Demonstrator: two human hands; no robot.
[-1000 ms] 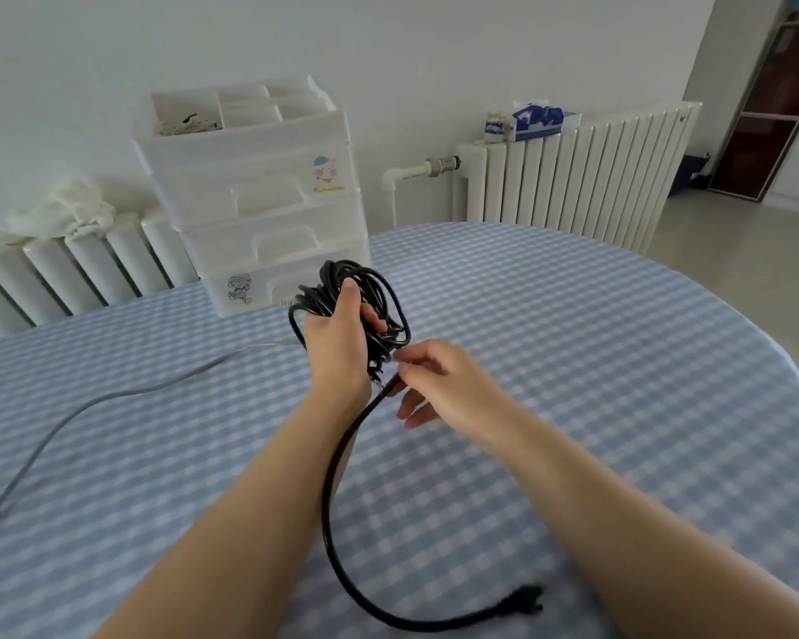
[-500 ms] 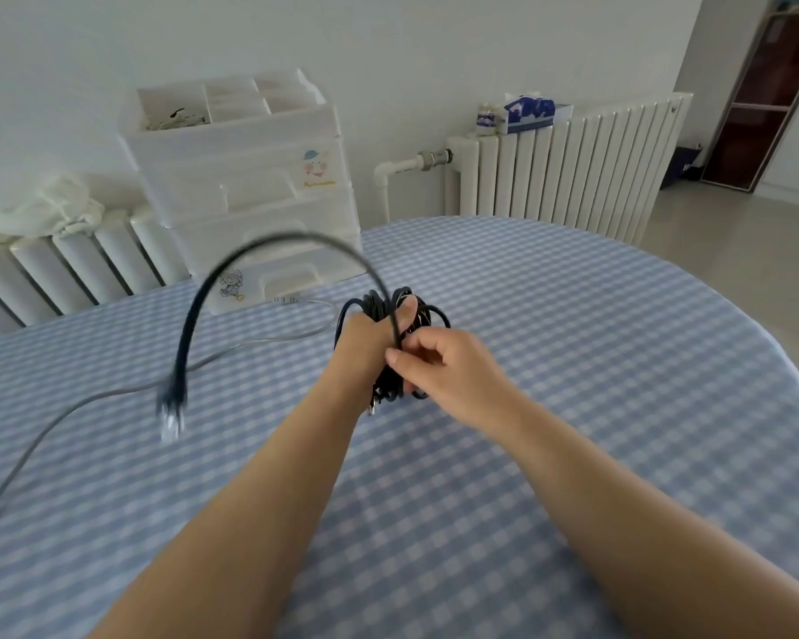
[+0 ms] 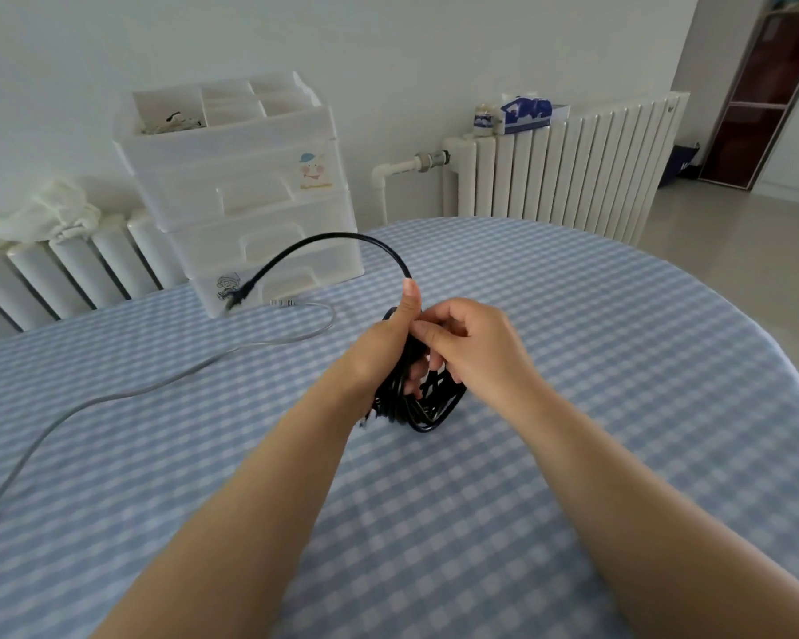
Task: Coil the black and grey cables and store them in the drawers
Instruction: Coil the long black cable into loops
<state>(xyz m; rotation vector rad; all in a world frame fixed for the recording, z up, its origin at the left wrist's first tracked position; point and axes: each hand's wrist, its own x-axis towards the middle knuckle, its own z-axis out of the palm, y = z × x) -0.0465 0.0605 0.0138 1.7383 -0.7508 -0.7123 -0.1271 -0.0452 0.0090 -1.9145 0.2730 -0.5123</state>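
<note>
The head view looked down on a rounded table under a blue-and-white checked cloth point(image 3: 550, 362), filling the near and middle ground; a pale grey wall stood behind it, and a tiled floor ran off to the far right towards a dark brown door frame point(image 3: 757, 99). At the table's far left edge stood a white translucent plastic drawer unit point(image 3: 245, 196), its drawers closed and its top tray divided into compartments; white ribbed radiators stood behind the table, one at the far left point(image 3: 65, 269) with a crumpled white cloth point(image 3: 42, 214) on it, another at the far right point(image 3: 573, 168) bearing a blue tissue pack point(image 3: 527, 113). A thin grey cable point(image 3: 158, 385) lay loose across the cloth from the near left edge to just before the drawers. Over the table's middle, the left hand point(image 3: 379, 352) gripped the coiled black cable point(image 3: 416, 403), thumb raised; its free end arced up and left, the plug hanging before the drawers; the right hand point(image 3: 471, 348) curled its fingers into the coil, pinching strands.
</note>
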